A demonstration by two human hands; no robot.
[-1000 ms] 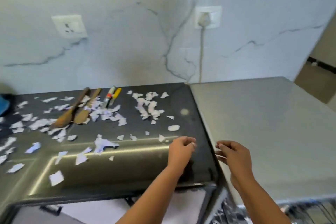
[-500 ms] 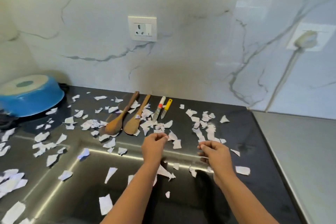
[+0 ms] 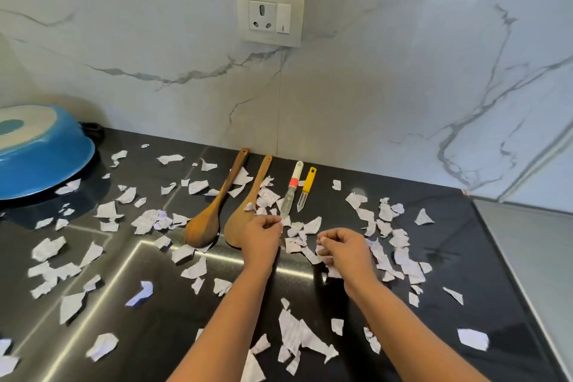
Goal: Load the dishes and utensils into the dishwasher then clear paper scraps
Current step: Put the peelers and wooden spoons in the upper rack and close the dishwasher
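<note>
On black tabletop (image 3: 465, 226): left wooden spoon (image 3: 201, 226) and right wooden spoon (image 3: 235, 225), at 10 o'clock from left hand (image 3: 263, 236), handles toward 12. Nearer that than right hand (image 3: 344, 250). Both hands apart, curled; any hold impossible to tell.

A left hand (image 3: 263, 236) and right hand (image 3: 344, 249), fingers curled, hover over torn paper scraps (image 3: 291, 332) strewn across a black counter (image 3: 465, 226) near two wooden spoons (image 3: 203, 228).

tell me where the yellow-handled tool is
Head view, centre: the yellow-handled tool lies on the black counter near the wall, just right of the white-handled utensil.
</note>
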